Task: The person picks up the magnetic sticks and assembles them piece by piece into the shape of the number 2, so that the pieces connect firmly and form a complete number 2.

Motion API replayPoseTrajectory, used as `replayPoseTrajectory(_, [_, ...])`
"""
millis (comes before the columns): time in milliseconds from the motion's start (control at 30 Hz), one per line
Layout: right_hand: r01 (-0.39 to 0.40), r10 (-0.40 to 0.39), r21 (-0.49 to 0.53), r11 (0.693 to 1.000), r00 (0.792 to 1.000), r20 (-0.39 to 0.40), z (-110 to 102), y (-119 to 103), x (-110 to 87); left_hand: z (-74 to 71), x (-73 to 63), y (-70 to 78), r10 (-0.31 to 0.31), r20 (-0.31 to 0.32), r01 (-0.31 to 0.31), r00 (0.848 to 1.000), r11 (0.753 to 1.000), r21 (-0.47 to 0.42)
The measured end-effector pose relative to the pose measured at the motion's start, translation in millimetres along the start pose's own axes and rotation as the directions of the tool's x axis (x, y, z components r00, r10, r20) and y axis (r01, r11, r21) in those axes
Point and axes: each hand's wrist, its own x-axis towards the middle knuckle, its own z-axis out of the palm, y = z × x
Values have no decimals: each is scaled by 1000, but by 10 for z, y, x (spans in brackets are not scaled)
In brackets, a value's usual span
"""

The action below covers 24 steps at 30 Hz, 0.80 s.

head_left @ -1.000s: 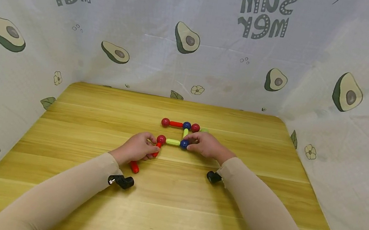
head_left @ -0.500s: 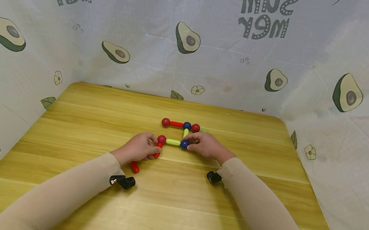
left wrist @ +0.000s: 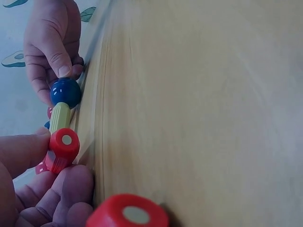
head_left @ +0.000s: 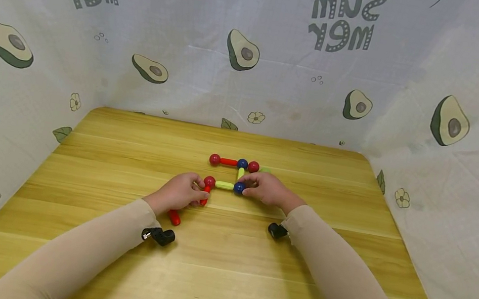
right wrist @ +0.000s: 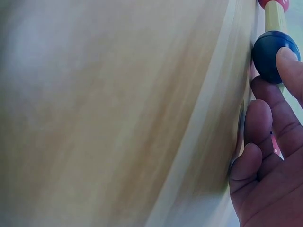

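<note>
In the head view, a zigzag of magnetic rods and balls lies on the wooden table. My left hand (head_left: 177, 191) pinches a red magnetic rod (left wrist: 62, 149) between thumb and fingers. This rod runs toward me from a red ball (head_left: 209, 181). A yellow rod (head_left: 224, 185) links that ball to a blue ball (head_left: 239, 188), which my right hand (head_left: 267, 188) holds between thumb and fingers. From there another yellow rod (head_left: 241, 173), partly hidden by the fingers, leads back to a second blue ball (head_left: 242, 164). A red rod (head_left: 228, 162) and a red ball (head_left: 215, 159) extend left of it.
One loose red rod (head_left: 174, 217) lies below my left hand, partly covered by it. Beside the back blue ball sits another red ball (head_left: 253, 167), with a pale green piece (head_left: 265, 170) mostly behind my right hand. Printed cloth (head_left: 182, 95) surrounds the wooden table (head_left: 222, 270).
The near end of the red rod in my left hand has swung slightly right, so it points more straight toward me. My right hand stays at the blue ball.
</note>
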Motion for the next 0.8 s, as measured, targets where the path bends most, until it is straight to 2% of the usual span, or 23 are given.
replayPoseTrajectory(167, [0,0,15,1000,1000,8,0,9,2,-45,10,15,6,17,-7,1000,999,35])
replayPoseTrajectory(267, [-1,1,18,1000,1000,8,-4,10,2,-93,29,24,24,4,-24,1000,996,86])
replayPoseTrajectory(433, [4,-4,3,1000,1000,4,-6,13,0,-194,92,17,104,-13,-100,994,980,173])
replayPoseTrajectory(567, [1,-1,6,1000,1000,6,-9,12,-1,-254,180,-1,146,52,-153,988,974,169])
replayPoseTrajectory(800, [-6,6,8,1000,1000,8,-7,-10,-4,-296,327,-33,137,149,-155,979,981,119])
